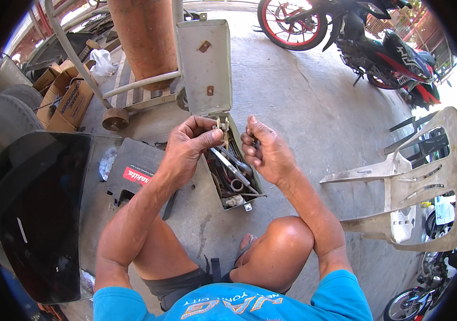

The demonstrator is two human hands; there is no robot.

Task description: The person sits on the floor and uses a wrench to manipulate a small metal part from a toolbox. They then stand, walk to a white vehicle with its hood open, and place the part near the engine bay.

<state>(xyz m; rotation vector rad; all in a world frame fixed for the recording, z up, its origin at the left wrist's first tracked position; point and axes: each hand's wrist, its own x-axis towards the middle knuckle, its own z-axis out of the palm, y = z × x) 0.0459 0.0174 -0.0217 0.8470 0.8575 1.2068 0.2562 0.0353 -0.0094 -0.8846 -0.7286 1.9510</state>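
Concrete floor, sunlit to the right, serving as work surface. On it, between the feet and a trolley-borne rusty cylinder: 1 open metal toolbox, lid swung back to the far side, presumably for reach inside; crammed with loose hand tools. Above its far end: 1 small brass-toned metal part. Left hand: grip pinching said part between thumb and fingers, raised, probably for close viewing. Right hand: just beside, fingers curled; grip contents, if any, cannot tell. To the left, limiting room: dark tool case, glossy black panel, cardboard box. Blocking far-side reach: upright lid, cylinder. To the right, well apart: plastic chair, 1 red-and-black motorcycle.
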